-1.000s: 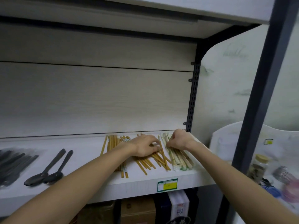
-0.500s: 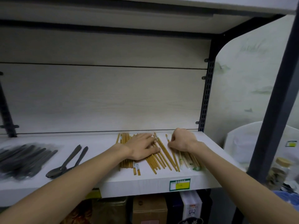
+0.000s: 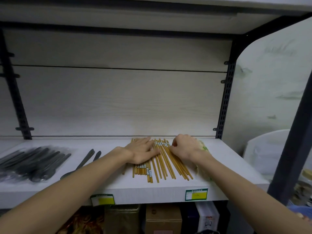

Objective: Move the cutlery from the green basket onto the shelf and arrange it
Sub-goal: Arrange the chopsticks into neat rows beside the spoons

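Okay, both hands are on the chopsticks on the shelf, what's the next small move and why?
Probably sweep the right hand leftward, nudging the slanted chopsticks parallel with the straighter ones under the flat left hand. Their near ends fan out unevenly toward the shelf edge.

Chopsticks (image 3: 162, 163) yellow-brown, white-patterned bands; spoons (image 3: 81, 164) black; shelf (image 3: 152, 190) white; labels (image 3: 196, 194) green-yellow.

A pale wood back panel (image 3: 118, 102) fills the wall behind. Dark metal posts (image 3: 224, 102) with little holes stand at both sides. Another board (image 3: 152, 12) sits up top like a roof. To the right is a white wall (image 3: 273, 73) with grey-green smudges, and a thick dark pole (image 3: 293, 141) leans in front. Cardboard boxes (image 3: 163, 218) sit in the dim space below.
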